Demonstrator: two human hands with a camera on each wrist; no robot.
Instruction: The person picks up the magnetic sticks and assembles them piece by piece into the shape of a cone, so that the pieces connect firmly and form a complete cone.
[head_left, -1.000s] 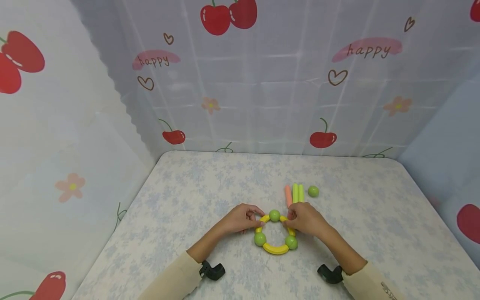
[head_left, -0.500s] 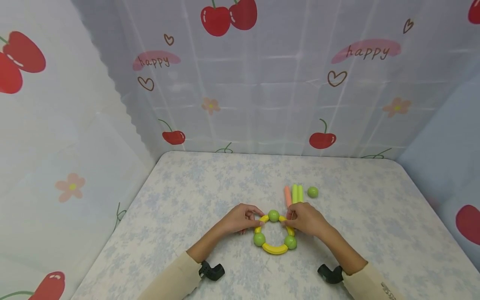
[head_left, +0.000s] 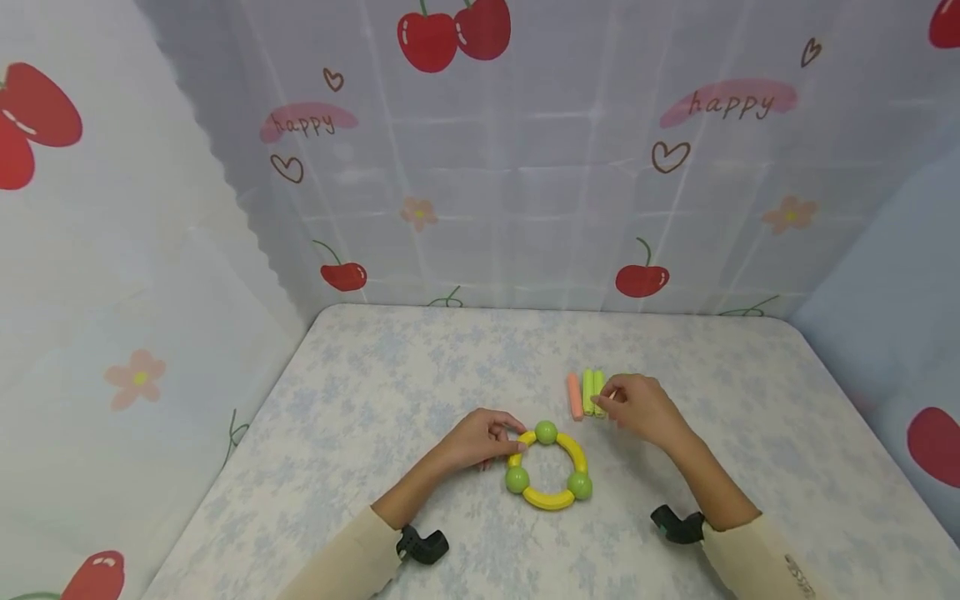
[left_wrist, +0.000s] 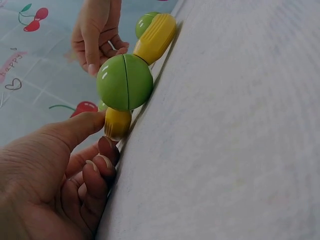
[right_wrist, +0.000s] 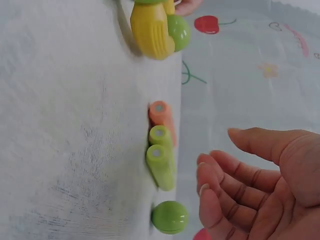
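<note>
A ring of curved yellow toy rods joined by green balls (head_left: 546,432) lies on the table. My left hand (head_left: 478,438) pinches the ring's left yellow rod (left_wrist: 118,125) between thumb and fingers. Past the ring's far right side, my right hand (head_left: 647,408) hovers by two straight light-green rods (right_wrist: 159,159), its thumb and fingers apart and holding nothing in the right wrist view. Beside them lies a pink-orange rod (head_left: 574,397); grey discs show at the rods' ends. A loose green ball (right_wrist: 170,217) sits beyond the rods, hidden behind my right hand in the head view.
The table (head_left: 405,367) wears a pale blue floral cover. A cherry-print curtain (head_left: 510,208) rises along its back edge, with similar sheeting at both sides. Black wrist mounts (head_left: 424,544) sit on both forearms.
My right hand has let go of the ring's right yellow rod and moved up and right, over beside the light-green rods. The left hand keeps its pinch; the ring is almost where it was.
</note>
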